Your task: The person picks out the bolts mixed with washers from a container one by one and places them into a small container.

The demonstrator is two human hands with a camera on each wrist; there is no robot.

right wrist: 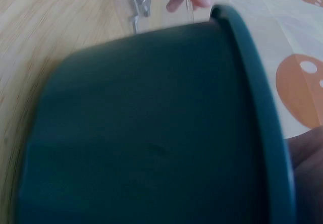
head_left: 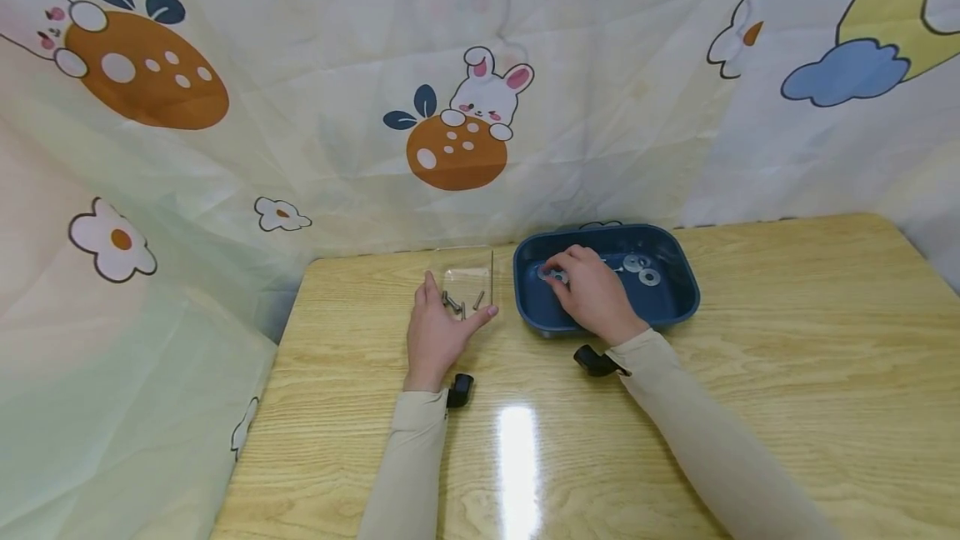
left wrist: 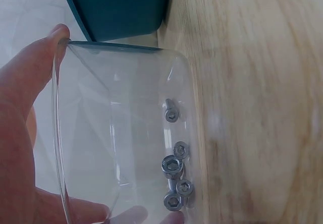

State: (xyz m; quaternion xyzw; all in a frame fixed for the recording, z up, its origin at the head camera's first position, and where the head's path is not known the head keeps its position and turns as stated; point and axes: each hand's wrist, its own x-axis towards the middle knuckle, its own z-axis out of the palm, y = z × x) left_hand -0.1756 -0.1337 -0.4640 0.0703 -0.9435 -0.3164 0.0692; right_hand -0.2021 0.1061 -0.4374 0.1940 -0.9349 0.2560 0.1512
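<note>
In the head view my left hand (head_left: 437,336) holds a clear plastic box (head_left: 468,261) across its near side, thumb at one corner and fingers at the opposite side. Several socket-head screws (left wrist: 172,164) lie inside it, seen through its wall in the left wrist view. My right hand (head_left: 596,294) reaches over the near rim into a dark blue tray (head_left: 675,307), its thumb and fingers bent down at washers in the left end. I cannot tell whether they pinch one. More flat washers (head_left: 649,277) lie toward the tray's right. The tray wall hides the right fingertips in the right wrist view.
Box and tray stand side by side near the back edge of a wood-grain table (head_left: 787,340). A patterned cloth (head_left: 337,107) hangs right behind them and on the left. Black wrist cameras (head_left: 595,361) sit at both cuffs.
</note>
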